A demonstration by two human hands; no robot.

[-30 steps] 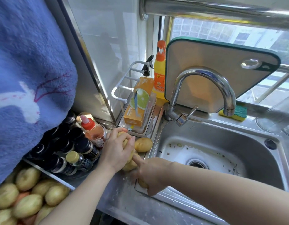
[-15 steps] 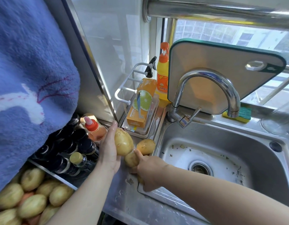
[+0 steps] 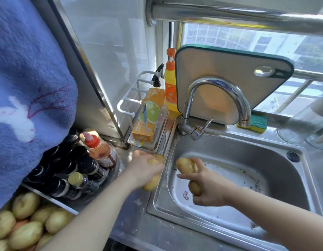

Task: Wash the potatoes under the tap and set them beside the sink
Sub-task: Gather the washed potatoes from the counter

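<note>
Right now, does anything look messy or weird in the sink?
Yes. Dark specks of dirt lie scattered over the sink floor, and no water shows at the tap. Nothing looks broken.

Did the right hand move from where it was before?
Yes. The right hand went right: off the counter, across the sink's left rim, and now grips potatoes inside that rim.

Yellow-tan potatoes (image 3: 184,164). Blue fleece cloth (image 3: 30,78) carries a white patch and thin red lines. Beige cutting board (image 3: 229,73), teal rim. Yellow sponge (image 3: 255,124), green top. Yellow detergent bottle (image 3: 170,84), orange cap. The sink (image 3: 229,156) reads steel grey.
</note>
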